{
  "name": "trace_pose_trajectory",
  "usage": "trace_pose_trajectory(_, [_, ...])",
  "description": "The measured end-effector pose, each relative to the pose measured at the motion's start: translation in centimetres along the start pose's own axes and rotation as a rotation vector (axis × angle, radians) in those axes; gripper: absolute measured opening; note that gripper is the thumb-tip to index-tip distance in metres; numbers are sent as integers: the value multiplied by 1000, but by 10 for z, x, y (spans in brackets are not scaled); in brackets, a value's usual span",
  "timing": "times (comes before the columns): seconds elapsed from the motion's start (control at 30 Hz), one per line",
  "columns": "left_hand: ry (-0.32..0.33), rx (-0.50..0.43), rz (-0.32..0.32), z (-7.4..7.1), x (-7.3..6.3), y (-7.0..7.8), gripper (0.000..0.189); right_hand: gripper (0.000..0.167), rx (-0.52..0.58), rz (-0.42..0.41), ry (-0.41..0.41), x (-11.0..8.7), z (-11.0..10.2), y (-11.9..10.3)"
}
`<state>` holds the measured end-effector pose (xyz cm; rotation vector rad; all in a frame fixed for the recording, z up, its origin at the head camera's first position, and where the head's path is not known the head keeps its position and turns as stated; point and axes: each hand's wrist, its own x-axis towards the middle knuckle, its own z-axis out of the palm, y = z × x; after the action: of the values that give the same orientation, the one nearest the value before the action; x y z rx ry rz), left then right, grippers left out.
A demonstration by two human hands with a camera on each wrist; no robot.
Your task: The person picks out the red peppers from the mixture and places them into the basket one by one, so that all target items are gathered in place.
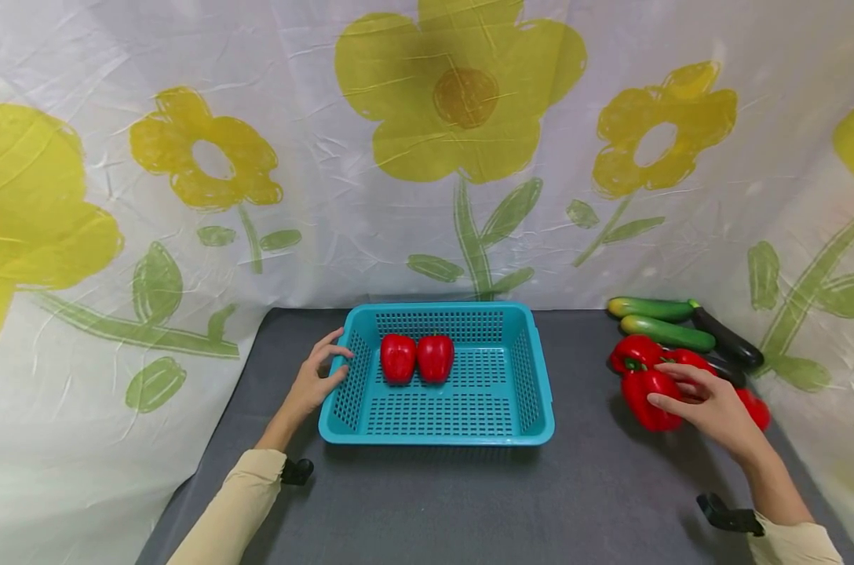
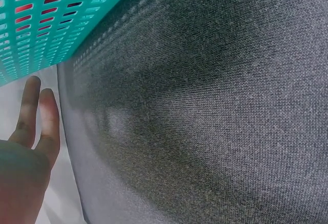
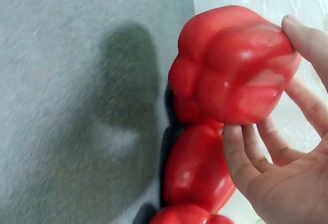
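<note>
My right hand (image 1: 706,396) grips a red bell pepper (image 3: 241,65) between thumb and fingers. In the right wrist view the held pepper is raised, with its lobed end showing, and more red peppers (image 3: 197,167) lie behind and below it. My left hand (image 1: 319,377) is at the left rim of a blue-green plastic basket (image 1: 437,437), with the thumb and a fingertip reaching over the edge. Two of its fingers (image 2: 49,116) extend fairly straight by the basket's outside in the left wrist view. Inside the basket, two red bell peppers (image 1: 436,359) lie side by side.
Beyond the right hand lie two green cucumbers (image 1: 667,333) and dark purple eggplants (image 1: 727,339), close to the red peppers. A dark grey cloth (image 1: 469,502) covers the table. A white curtain (image 1: 314,235) with yellow flowers hangs behind and at both sides.
</note>
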<state>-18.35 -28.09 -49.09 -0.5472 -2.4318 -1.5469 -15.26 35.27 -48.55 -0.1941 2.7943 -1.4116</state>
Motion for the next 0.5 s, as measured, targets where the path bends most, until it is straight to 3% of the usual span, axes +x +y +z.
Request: trace_pose_trajectory(0.5, [-1, 0, -11, 1, 0, 0, 19, 49, 124, -59, 15, 15, 13, -13])
